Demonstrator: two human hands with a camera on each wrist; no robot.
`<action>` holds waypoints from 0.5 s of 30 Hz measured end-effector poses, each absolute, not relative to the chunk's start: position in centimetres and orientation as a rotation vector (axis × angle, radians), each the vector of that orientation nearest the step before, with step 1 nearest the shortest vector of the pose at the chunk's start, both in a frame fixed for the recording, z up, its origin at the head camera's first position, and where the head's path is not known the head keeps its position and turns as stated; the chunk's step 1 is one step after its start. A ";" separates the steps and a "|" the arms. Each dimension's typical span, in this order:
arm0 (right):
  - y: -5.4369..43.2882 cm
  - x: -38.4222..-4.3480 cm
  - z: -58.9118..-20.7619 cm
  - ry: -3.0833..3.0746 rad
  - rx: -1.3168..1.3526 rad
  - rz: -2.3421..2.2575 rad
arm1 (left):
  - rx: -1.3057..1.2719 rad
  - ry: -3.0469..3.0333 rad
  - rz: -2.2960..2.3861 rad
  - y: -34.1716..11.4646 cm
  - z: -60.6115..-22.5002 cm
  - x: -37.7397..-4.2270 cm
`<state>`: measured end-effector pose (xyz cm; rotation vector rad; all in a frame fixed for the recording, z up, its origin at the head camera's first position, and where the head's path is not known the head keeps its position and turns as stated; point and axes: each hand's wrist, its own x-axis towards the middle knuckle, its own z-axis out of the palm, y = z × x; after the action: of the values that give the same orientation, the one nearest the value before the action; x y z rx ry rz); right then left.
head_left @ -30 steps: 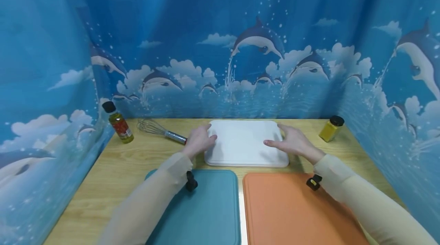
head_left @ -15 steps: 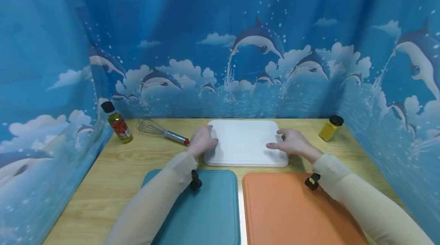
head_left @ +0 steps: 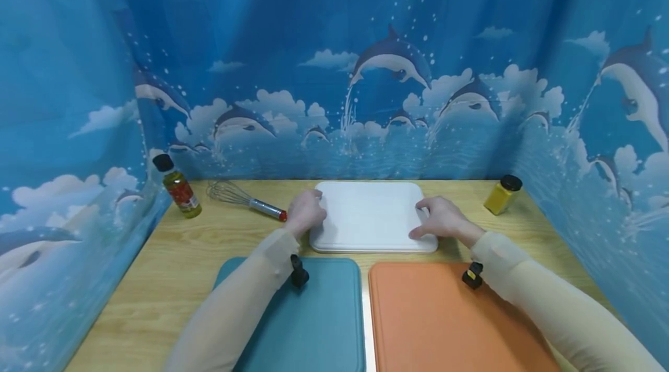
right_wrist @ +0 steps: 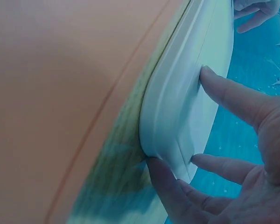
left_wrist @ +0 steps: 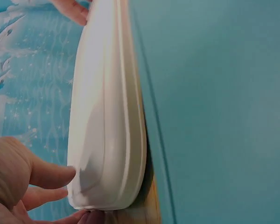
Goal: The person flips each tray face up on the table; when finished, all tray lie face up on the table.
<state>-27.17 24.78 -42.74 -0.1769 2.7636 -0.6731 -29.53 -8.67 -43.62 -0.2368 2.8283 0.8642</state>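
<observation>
A white rounded rectangular box or lid (head_left: 371,215) lies flat at the back of the table. My left hand (head_left: 306,210) holds its left end, thumb on the top face and fingers at the end edge; the left wrist view shows some fingertips reaching low at that edge. At the opposite end my right hand (head_left: 443,218) grips with its thumb on the top near the front corner. Fingertips of the right hand (right_wrist: 242,154) touch the top and side edge in the right wrist view. The undersides of the white piece are hidden.
In front lie a teal rounded panel (head_left: 319,314) and an orange one (head_left: 449,320), side by side. A whisk (head_left: 256,203) is left of my left hand, with an oil bottle (head_left: 182,189) beyond. A yellow jar (head_left: 502,195) stands back right. A dolphin-print curtain (head_left: 334,70) surrounds the table.
My right fingers have shifted on the right end, the thumb moving down towards the front corner. The left thumb has drawn back towards the left edge. The white piece has hardly moved.
</observation>
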 end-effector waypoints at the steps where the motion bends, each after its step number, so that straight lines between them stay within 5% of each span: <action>1: 24.8 -27.2 -42.8 2.763 -0.179 -0.672 | -0.259 2.816 0.888 -8.7 -43.6 -29.5; 15: 24.9 -27.4 -42.7 2.697 -0.113 -0.695 | -0.270 2.723 1.259 -10.0 -40.7 -30.1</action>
<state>-27.38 24.94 -42.66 -0.1135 2.6970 -0.6946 -30.13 -10.03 -40.75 -0.2704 2.7234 1.2590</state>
